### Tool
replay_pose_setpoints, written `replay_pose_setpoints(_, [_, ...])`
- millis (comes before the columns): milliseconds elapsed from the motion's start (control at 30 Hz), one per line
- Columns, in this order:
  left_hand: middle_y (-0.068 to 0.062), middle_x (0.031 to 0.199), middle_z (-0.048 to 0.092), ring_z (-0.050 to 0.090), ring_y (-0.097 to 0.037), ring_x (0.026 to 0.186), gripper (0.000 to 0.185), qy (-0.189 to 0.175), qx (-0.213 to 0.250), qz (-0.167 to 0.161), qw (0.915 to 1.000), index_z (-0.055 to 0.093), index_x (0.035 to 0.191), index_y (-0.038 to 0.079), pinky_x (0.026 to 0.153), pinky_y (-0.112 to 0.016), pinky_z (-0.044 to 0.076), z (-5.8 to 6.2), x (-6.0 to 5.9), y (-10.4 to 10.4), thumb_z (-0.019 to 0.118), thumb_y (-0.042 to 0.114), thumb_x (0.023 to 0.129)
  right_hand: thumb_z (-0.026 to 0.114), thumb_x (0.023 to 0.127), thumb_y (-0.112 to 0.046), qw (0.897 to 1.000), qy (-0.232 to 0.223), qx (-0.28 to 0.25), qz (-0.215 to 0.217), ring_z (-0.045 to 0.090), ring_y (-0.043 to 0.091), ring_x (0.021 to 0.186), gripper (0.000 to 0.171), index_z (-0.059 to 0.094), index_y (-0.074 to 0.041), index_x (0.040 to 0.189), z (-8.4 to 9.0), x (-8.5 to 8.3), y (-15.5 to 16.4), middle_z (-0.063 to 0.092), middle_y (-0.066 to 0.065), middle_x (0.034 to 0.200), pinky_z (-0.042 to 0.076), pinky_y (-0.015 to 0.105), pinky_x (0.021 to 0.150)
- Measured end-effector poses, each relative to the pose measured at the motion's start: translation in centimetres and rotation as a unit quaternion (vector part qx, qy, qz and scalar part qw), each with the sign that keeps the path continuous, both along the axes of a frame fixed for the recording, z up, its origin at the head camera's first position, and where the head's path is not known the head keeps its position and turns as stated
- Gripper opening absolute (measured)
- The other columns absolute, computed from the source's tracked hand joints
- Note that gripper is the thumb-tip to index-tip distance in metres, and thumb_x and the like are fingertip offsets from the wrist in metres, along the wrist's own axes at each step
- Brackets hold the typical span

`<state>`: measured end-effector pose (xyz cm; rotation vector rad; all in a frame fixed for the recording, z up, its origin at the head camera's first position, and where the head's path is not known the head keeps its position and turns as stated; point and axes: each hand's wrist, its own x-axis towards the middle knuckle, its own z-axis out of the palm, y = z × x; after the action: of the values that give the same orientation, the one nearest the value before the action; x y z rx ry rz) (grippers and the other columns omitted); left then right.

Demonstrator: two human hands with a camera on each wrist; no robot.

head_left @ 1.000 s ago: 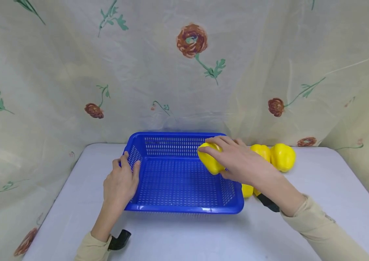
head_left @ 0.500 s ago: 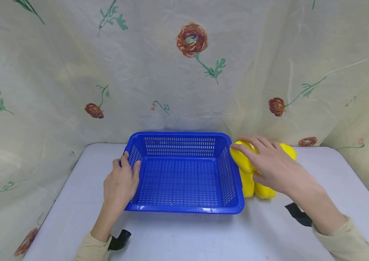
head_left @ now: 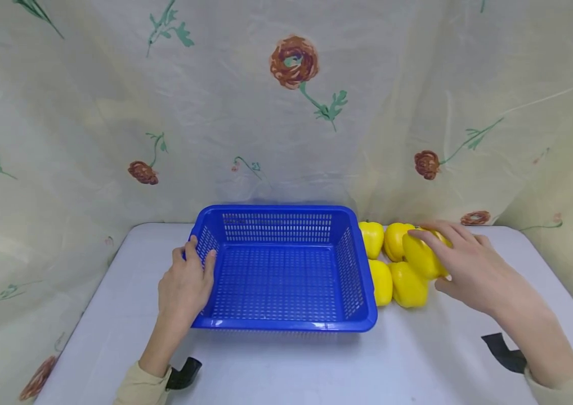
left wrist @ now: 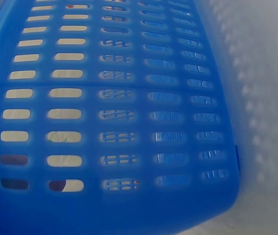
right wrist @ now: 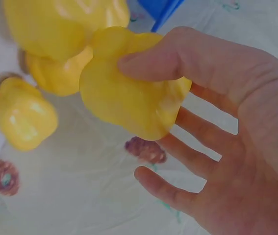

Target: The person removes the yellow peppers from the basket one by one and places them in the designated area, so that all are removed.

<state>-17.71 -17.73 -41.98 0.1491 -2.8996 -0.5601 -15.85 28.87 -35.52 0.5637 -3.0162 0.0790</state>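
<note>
A blue plastic basket (head_left: pixel 276 281) with slotted walls stands on the table, nothing lying in it. My left hand (head_left: pixel 185 284) grips its left rim, thumb on the inner side and fingers over the outside; the left wrist view shows only the slotted basket wall (left wrist: pixel 129 112). Beyond the basket's right side, my right hand (head_left: pixel 479 270) holds a yellow bell pepper (head_left: pixel 423 253) between thumb and fingers. In the right wrist view the thumb lies across this held pepper (right wrist: pixel 134 98). Several more yellow bell peppers (head_left: pixel 409 287) cluster between the basket and my right hand.
The white-covered table (head_left: pixel 286 371) ends at the back against a hanging floral sheet (head_left: pixel 205 112). Black straps (head_left: pixel 504 351) show at both wrists. The peppers stand close along the basket's right wall, one pepper (head_left: pixel 380 283) right beside it.
My right hand has carried the pepper rightward from over the basket, past its right rim, to above the other peppers. My left hand keeps its hold on the rim.
</note>
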Motion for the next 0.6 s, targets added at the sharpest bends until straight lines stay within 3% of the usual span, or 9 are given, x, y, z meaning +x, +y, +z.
replay_pose_setpoints(200, [-0.044,0.148,0.052,0.075,-0.058,0.098,0.068,-0.008,0.000,0.001,1.0000,0.035,0.162,-0.010,0.075,-0.062,0.066,-0.1,0.0,-0.1,0.041,0.040,0.117,0.097,0.076,-0.008,0.999,-0.019,0.011,-0.031,0.039,0.058,0.143,0.096,0.048,-0.012,0.158,-1.1,0.3,2.0,0.041,0.029,0.163,0.039,0.082,0.107])
replay_pose_setpoints(367, [-0.044,0.148,0.051,0.075,-0.058,0.098,0.069,-0.012,0.003,0.002,0.9999,0.034,0.162,-0.010,0.074,-0.062,0.066,-0.1,0.1,-0.1,0.040,0.041,0.117,0.098,0.073,-0.006,0.999,0.002,0.019,-0.038,0.042,0.059,0.138,0.096,0.049,-0.010,0.155,-1.9,0.6,3.7,0.042,0.031,0.160,0.043,0.082,0.100])
replay_pose_setpoints(600, [-0.045,0.147,0.052,0.075,-0.059,0.096,0.068,-0.005,0.006,-0.006,1.0000,0.035,0.161,-0.011,0.073,-0.062,0.066,0.0,0.0,-0.1,0.039,0.040,0.117,0.097,0.074,-0.005,0.999,-0.004,-0.004,-0.051,0.040,0.060,0.137,0.096,0.046,-0.010,0.155,-2.5,1.0,5.2,0.042,0.032,0.159,0.042,0.086,0.099])
